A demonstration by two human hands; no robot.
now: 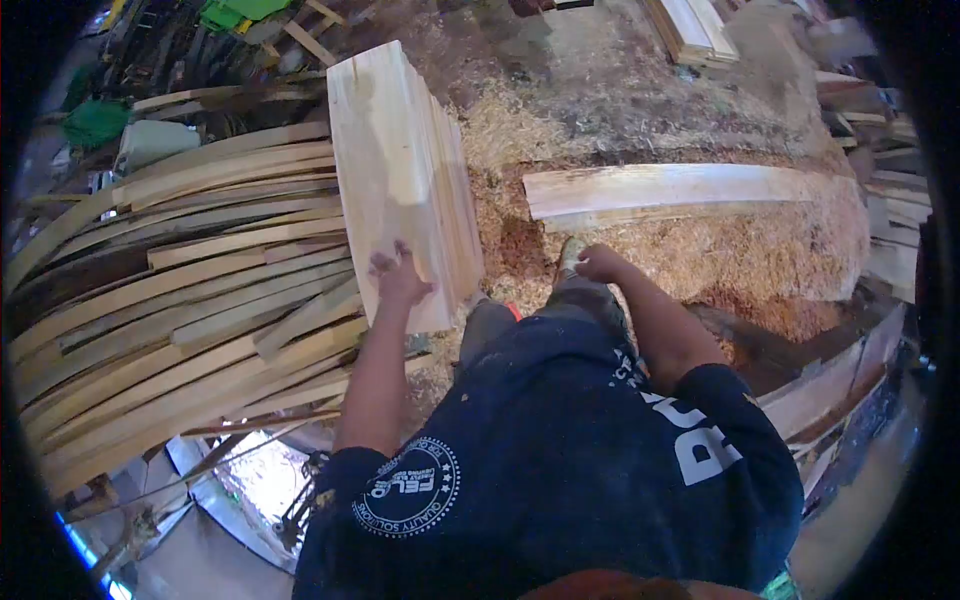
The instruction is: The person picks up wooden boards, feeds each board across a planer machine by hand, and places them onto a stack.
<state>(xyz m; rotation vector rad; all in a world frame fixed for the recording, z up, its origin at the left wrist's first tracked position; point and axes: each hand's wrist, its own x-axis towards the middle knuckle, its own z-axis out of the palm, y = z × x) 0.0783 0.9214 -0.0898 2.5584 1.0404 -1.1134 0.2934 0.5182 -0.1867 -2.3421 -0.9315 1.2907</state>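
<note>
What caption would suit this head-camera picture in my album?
Left hand spread on a stack of pale boards, right hand near one leg, wood shavings lying beyond.

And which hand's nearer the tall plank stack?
Left. Your left hand is over the tall plank stack; your right hand is apart, off to its right.

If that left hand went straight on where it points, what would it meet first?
The stack of boards: the left hand points along its top face, perhaps touching it, though depth is hard to judge.
</note>
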